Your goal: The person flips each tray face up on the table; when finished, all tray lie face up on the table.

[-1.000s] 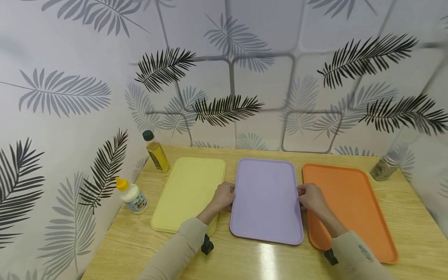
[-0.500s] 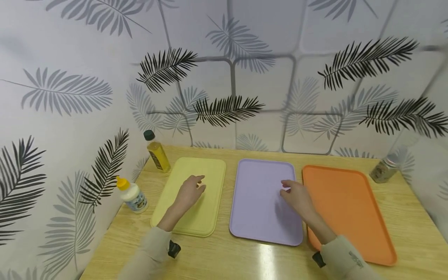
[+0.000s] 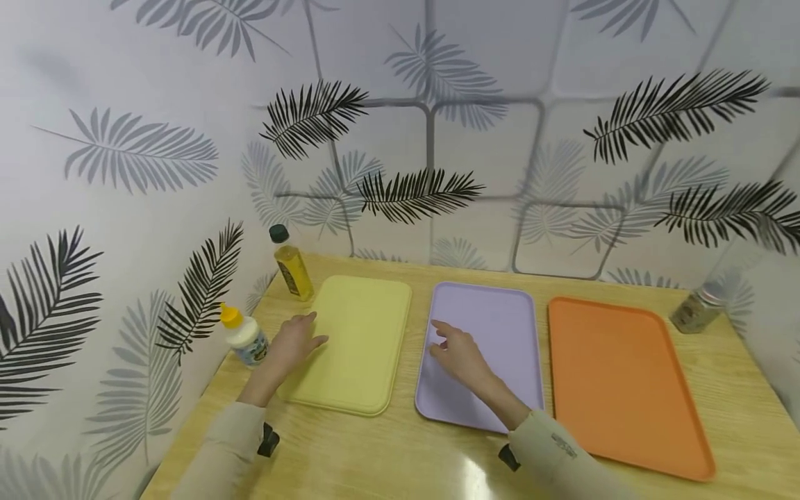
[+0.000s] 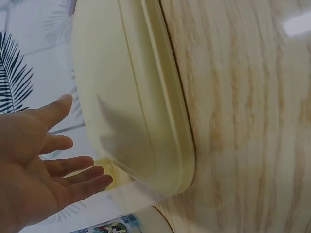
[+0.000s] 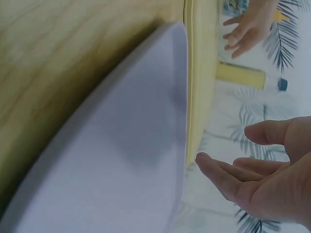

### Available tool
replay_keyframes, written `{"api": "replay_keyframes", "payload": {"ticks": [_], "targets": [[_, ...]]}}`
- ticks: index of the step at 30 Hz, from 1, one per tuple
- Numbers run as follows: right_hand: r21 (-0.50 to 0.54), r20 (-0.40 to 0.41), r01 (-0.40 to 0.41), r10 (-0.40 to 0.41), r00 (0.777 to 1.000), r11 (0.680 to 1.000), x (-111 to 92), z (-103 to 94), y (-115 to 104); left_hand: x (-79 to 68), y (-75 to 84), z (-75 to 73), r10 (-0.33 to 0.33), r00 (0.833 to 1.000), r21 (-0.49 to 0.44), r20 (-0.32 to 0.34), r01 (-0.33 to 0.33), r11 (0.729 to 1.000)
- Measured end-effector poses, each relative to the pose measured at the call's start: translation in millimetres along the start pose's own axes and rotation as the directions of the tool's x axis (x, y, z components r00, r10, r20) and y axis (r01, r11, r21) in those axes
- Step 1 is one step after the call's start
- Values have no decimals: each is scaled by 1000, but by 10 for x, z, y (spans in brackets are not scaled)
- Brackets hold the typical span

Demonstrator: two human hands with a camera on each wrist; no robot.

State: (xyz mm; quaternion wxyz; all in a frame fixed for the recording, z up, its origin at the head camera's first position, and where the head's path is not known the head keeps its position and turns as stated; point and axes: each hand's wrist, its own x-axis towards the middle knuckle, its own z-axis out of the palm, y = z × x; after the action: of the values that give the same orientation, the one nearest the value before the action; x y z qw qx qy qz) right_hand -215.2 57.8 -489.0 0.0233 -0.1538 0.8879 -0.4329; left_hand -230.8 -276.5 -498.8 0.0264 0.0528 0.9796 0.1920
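Note:
Three trays lie side by side on the table: a yellow tray [image 3: 362,340], a purple tray [image 3: 500,333] and an orange tray [image 3: 619,375]. My left hand [image 3: 292,347] hovers over the left edge of the yellow tray, its fingers spread and holding nothing. Just left of it stands a white glue bottle [image 3: 248,342] with a yellow nozzle cap. Over the left part of the purple tray is my right hand [image 3: 461,357], fingers relaxed and apart from the surface. In the left wrist view the left palm [image 4: 24,170] is bare.
A bottle of yellow oil [image 3: 294,272] with a dark green cap stands behind the yellow tray's left corner. A glass jar [image 3: 696,311] with dark contents sits at the back right. Patterned walls close off the back and left of the wooden table [image 3: 350,458].
Both hands have let go of the purple tray's sides and moved left. The left went across the yellow tray towards the glue bottle; the right crossed over the purple tray.

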Motion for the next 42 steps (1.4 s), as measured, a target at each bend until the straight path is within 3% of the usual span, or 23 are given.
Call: {"api": "replay_keyframes", "payload": {"ticks": [7, 16, 25, 31, 35, 40, 42], "targets": [[74, 127, -15, 5, 992, 997, 107, 319, -177, 47, -69, 30, 10, 998, 38, 55, -12, 999], [81, 158, -49, 36, 987, 996, 224, 624, -244, 144, -164, 81, 18, 993, 11, 115, -19, 1000], [-91, 172, -73, 87, 981, 993, 302, 778, -290, 213, -254, 87, 24, 989, -4, 149, -24, 1000], [-159, 160, -84, 109, 981, 984, 340, 836, -304, 260, -361, 117, -32, 987, -177, 158, 60, 982], [-184, 150, -76, 105, 983, 980, 345, 846, -295, 295, -438, 146, -32, 988, -254, 151, 70, 965], [-153, 139, -82, 104, 985, 985, 365, 847, -268, 332, -496, 113, -36, 985, -395, 166, 100, 913], [-144, 127, -94, 112, 986, 985, 376, 856, -257, 342, -506, 79, -20, 986, -418, 167, 89, 904]]}}
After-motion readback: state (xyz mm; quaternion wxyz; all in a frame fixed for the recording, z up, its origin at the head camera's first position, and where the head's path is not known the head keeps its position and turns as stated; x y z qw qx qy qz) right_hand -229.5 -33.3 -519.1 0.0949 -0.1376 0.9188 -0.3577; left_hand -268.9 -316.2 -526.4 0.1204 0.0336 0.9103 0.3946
